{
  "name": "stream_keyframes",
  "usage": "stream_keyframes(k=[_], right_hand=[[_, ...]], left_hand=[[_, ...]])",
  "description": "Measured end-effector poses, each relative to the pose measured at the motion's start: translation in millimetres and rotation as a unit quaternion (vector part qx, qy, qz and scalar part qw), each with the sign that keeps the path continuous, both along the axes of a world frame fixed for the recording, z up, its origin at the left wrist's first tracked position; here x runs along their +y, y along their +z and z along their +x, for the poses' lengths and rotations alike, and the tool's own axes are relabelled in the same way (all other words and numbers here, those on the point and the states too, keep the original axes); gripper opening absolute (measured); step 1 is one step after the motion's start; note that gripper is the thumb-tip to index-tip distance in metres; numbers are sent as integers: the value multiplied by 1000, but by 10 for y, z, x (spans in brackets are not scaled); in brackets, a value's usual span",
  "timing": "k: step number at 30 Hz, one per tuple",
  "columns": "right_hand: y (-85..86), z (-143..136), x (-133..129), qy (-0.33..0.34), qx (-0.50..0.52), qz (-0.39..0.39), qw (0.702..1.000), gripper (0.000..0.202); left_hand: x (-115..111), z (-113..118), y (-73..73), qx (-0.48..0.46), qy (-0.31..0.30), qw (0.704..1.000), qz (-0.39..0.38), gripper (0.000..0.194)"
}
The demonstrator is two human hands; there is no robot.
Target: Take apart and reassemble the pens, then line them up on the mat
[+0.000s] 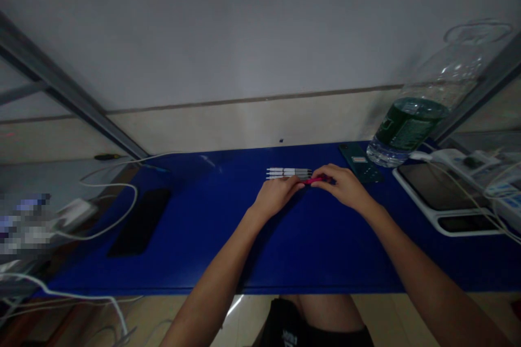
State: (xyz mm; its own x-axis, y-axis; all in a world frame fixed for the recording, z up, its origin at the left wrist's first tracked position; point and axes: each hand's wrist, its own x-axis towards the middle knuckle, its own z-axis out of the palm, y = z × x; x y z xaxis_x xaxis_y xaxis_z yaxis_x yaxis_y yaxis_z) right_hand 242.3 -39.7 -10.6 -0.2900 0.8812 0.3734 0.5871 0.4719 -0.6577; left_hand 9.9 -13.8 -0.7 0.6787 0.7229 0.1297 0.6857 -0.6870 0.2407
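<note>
A: I'm watching from well away, so tell me where the thing in hand is.

B: I have the pink pen point(312, 180) just right of centre in the frame. I'd call it a pen by its shape; the fingers hide much of it.

A: And each grip?

B: Both are narrow. My left grip point(279, 192) pinches its left end, and my right grip point(337, 183) has its right part between thumb and fingers. Neither hand is nearer; the pen bridges them.

A: Which way does it run?

B: Its long axis goes left to right across the frame, near enough level. The white pens point(287, 171) just above run much the same way, side by side, dark ends to the right.

A: So what relation matters most to you?

B: The pink one sits below the right-hand end of that row, almost parallel. My left fingers cover part of the lowest white pen; my right fingers are just beside the dark ends.

A: Is the pink one touching the row, or the counter point(211, 227)?

B: I can't tell; the fingers block my view.

A: Anything else near the right side?

B: A phone point(353, 154), up and right of that hand.
</note>
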Motion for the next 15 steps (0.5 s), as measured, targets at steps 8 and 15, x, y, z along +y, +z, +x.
stream_keyframes(k=[8,15], right_hand=[[-46,-129,-26,25,43,-80,996,18],[-126,-172,-33,15,85,-121,989,24]], left_hand=[[-45,52,-31,-7,-16,1000,-15,41],[-164,115,12,-7,-23,1000,14,39]])
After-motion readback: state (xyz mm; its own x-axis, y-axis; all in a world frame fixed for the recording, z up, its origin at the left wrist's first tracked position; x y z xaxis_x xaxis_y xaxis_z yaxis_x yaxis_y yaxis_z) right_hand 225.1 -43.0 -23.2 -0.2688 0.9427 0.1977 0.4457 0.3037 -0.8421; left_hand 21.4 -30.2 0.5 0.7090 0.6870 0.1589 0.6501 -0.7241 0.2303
